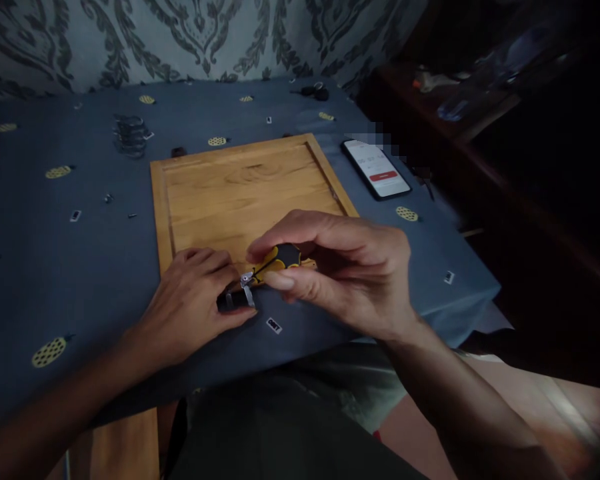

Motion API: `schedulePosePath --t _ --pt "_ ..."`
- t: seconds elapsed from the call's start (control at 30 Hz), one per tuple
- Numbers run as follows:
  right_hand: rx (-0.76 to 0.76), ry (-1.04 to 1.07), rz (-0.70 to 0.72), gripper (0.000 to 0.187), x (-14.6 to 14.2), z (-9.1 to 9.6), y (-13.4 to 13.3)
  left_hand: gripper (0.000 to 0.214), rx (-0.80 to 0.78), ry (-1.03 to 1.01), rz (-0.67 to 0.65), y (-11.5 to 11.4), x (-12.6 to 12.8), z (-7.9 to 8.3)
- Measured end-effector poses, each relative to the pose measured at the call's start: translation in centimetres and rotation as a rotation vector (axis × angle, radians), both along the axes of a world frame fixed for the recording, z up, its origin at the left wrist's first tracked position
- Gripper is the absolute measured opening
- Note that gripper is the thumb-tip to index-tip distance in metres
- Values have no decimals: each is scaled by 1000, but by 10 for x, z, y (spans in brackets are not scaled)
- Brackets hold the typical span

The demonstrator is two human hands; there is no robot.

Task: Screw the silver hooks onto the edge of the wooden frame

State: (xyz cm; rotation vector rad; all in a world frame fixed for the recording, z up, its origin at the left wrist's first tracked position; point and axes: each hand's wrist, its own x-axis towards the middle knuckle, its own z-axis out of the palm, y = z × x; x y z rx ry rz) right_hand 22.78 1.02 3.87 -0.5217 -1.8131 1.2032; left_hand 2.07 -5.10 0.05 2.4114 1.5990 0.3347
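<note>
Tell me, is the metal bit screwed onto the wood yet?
Not finished. Done: the wooden panel lies flat on the cloth, the metal bracket sits at its near edge. In hand: the left hand steadies the bracket while the right hand holds a screwdriver to it. Left: small screws lie loose on the cloth.

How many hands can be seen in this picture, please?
2. The left hand holds a metal bracket at the near edge of the wooden board; the right hand holds a yellow-black screwdriver beside it. No others show.
</note>
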Motion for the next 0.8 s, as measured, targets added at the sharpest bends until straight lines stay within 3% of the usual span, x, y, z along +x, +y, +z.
schedulePosePath --t 0.3,0.63,0.8 --pt "117 10 -88 28 -4 -5 0 17 2 -24 6 0 2 3" --pt "175 32 -1 22 6 -6 5 18 -17 -10 2 1 2 2" --pt "207 -41 -52 22 9 -1 3 21 -23 -2 -15 1 2 1"
